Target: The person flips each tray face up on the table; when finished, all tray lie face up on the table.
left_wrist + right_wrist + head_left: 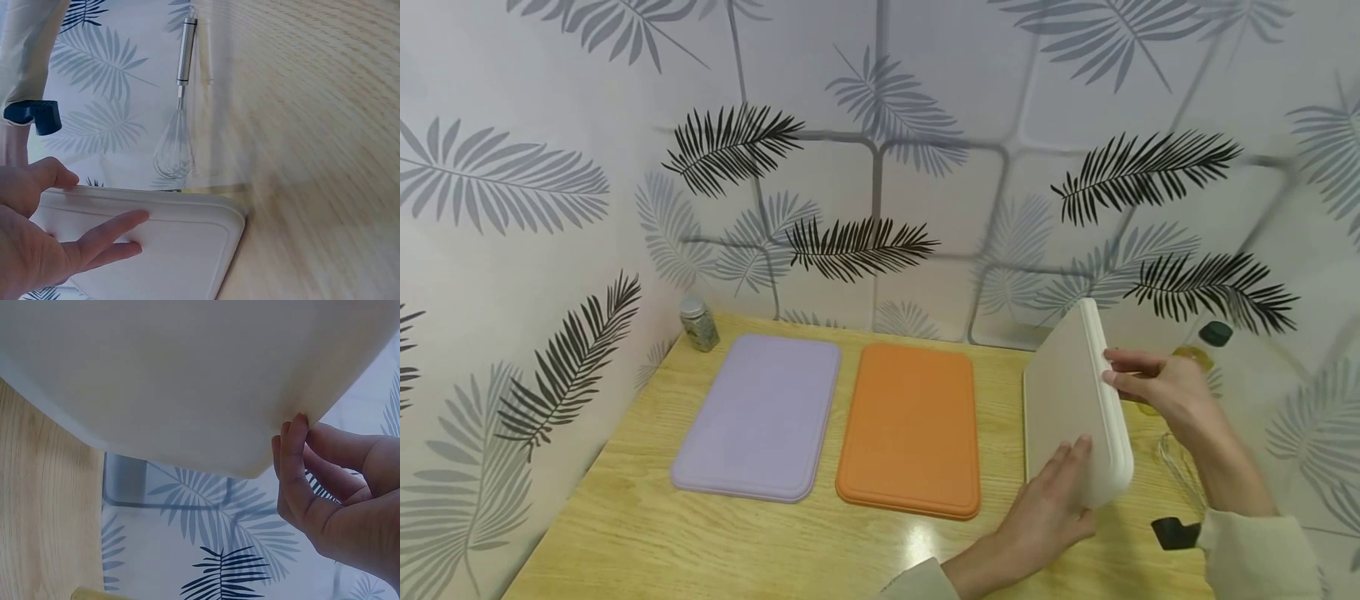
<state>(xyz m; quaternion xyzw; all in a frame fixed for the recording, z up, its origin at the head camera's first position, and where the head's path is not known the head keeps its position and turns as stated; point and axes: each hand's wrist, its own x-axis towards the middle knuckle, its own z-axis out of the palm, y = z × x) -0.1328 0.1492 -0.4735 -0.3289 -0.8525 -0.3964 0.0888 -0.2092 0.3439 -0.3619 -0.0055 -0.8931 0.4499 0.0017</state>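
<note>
1. plainly, one white board [1063, 408]: smooth-faced, thick-rimmed, corners rounded, a fine line following the border; we find it at the right side of the wooden table [700, 550], tilted up steeply on its long side. whether its lower edge touches the wood, we cannot tell.
2. left hand [1045, 508]: at the near end, gripping the board between thumb and fingers, the fingers lying against its face.
3. right hand [1165, 387]: pinching the raised edge, thumb against fingertips.
4. one orange board [913, 425], flat, left of the white one; we note a strip of wood between them.
5. one lilac board [760, 417], flat, a narrower gap from the orange; table surface shows in front of both.
6. one small jar [698, 323], at the far left corner, near the wall [940, 50].
7. one dark-capped bottle [1214, 333], just behind the right hand, where we count less room.
8. one whisk [180, 94], metal-handled, beyond the white board's edge in the left wrist view.
</note>
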